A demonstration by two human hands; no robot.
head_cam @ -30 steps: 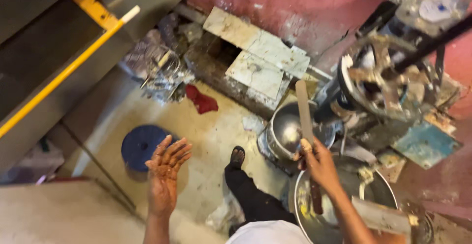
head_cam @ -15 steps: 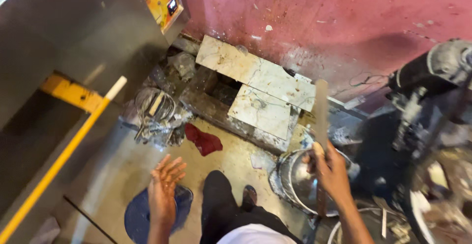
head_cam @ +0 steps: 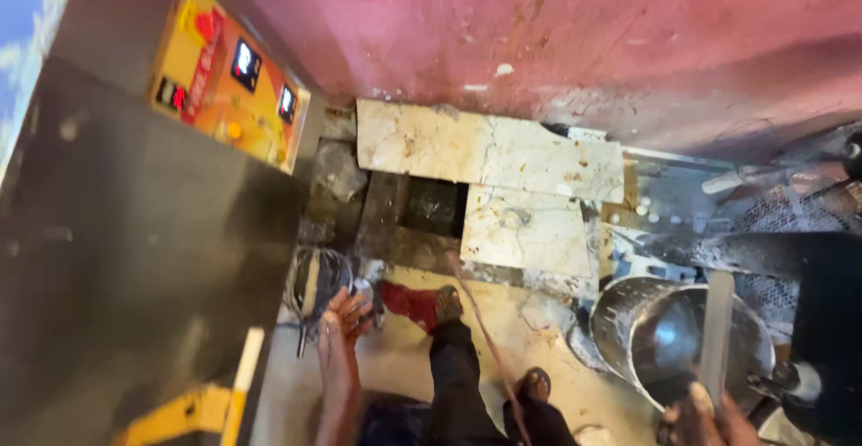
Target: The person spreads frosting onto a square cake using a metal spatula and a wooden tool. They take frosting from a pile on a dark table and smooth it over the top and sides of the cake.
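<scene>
Steel, dull and scuffed, makes up the round pot on the floor at lower right, and a flat pale stick stands across its mouth, gripped from below by the right hand. That hand is cut off by the picture's lower edge, so I cannot tell how its fingers sit beyond that they close around the stick's lower end. The left hand reaches down to a tangle of wire rings beside the grey machine cabinet, its fingers spread and touching the wire, not clamped on it.

Risks, as I judge them: the person leans low with both arms stretched apart, one sandalled foot resting by a red rag on a stained, dusty floor (a slip looks plausible). Loose wire ends could catch bare fingertips. The stick, held only at its end, could lever against the rim and tip the pot. A dark gap between the marble slabs lies just ahead of the foot.
</scene>
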